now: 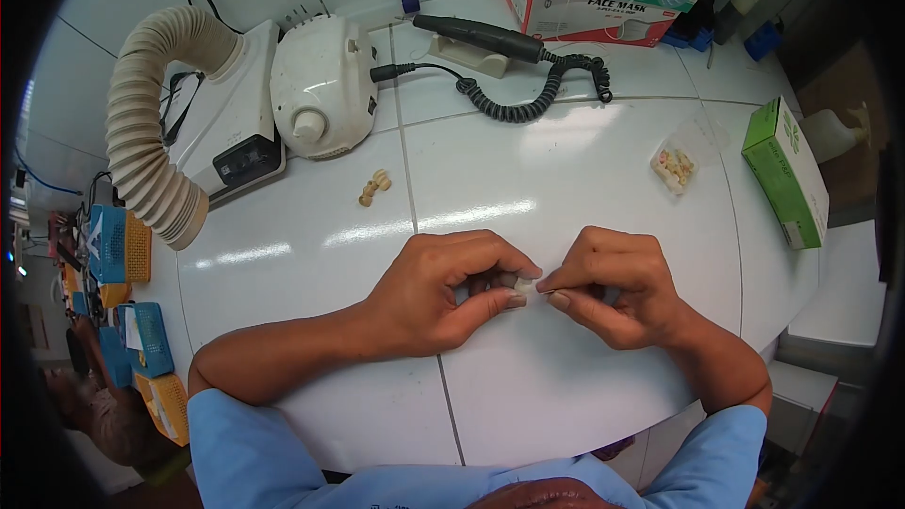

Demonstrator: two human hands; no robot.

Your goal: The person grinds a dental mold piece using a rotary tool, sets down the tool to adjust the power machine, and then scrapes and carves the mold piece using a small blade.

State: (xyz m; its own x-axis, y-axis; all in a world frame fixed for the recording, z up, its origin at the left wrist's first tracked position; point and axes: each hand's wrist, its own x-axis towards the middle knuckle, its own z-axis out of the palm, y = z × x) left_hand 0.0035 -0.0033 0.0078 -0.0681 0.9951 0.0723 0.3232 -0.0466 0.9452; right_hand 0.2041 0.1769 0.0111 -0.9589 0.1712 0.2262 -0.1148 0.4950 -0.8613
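Over the middle of the white table my left hand [452,285] is closed, pinching a small whitish piece [524,287] between thumb and fingertips. Close beside it, my right hand [617,285] has thumb and forefinger pressed together at the piece. Something tiny and thin seems to be in that pinch, too small to name. Beyond my left hand lies a little cluster of tan, tooth-like pieces [374,187]. A clear plastic bag [675,166] with small cream and yellowish bits rests past my right hand.
At the back left stand a white ribbed hose [151,113] and a white control box [320,90] with a knob. A black handpiece [481,36] with a coiled cord lies behind. Mask boxes [599,0], a green box [787,172] and side baskets [144,337] surround the table; a person [104,415] is at left.
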